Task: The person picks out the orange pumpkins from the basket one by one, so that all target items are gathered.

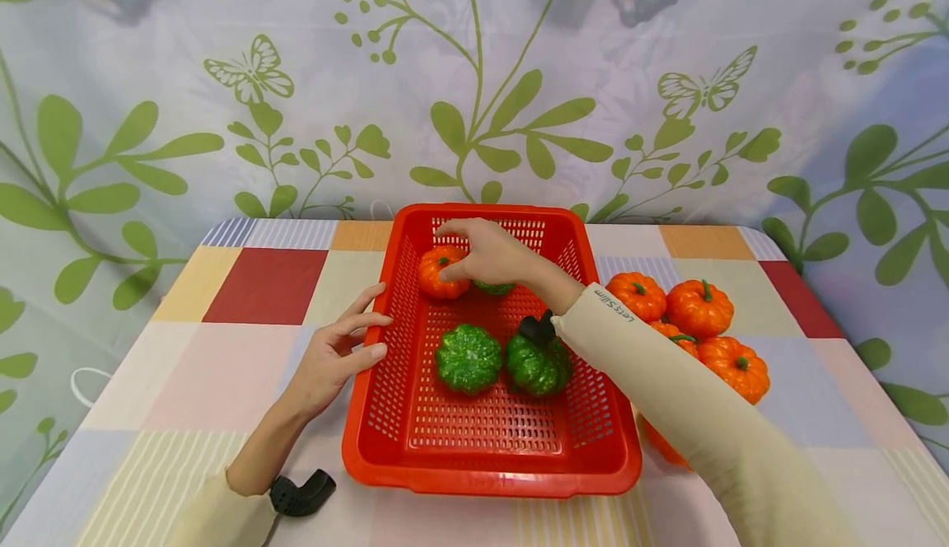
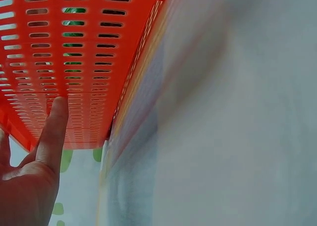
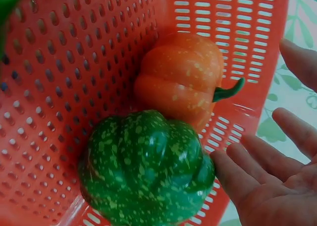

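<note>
A red perforated plastic basket (image 1: 489,481) holds small pumpkins. My left hand (image 1: 334,357) touches its left side with fingers extended over the rim; in the left wrist view a finger (image 2: 55,127) lies along the slotted wall. Over the far part of the basket, my right hand (image 1: 495,257) has its fingers spread, holding nothing. Below it sit an orange pumpkin (image 3: 178,77) with a green stem and a speckled green pumpkin (image 3: 148,171), the green one mostly hidden in the head view. Two more green pumpkins (image 1: 469,357) lie nearer, one beside the right wrist.
Several orange pumpkins (image 1: 700,308) lie on the table right of the basket, partly behind the right sleeve (image 1: 667,390). A patchwork-patterned cloth (image 1: 222,382) covers the table. Behind it hangs a curtain (image 1: 311,94) printed with leaves and butterflies.
</note>
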A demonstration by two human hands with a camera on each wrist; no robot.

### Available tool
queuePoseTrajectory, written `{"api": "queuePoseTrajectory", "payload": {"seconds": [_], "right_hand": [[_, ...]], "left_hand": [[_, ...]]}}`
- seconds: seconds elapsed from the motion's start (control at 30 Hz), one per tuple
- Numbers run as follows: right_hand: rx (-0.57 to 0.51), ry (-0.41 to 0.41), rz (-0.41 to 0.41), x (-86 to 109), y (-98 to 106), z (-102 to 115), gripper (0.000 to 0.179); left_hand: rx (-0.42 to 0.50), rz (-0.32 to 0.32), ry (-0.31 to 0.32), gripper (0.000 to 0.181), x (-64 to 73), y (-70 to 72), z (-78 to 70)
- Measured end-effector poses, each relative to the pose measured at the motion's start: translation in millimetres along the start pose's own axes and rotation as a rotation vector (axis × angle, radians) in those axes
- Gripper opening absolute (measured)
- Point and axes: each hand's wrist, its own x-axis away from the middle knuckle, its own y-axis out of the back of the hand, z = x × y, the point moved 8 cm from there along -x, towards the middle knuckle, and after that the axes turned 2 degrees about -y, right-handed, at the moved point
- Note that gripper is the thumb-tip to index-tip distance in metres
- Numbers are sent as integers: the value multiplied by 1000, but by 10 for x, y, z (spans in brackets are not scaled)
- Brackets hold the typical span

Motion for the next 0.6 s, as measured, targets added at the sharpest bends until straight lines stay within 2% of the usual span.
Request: {"api": "queuePoseTrajectory", "payload": {"seconds": [0.6], "right_hand": [[107,-63,82,-277,-261,-30,67]], "left_hand": [[16,14,-5,32,-7,1,2]]}}
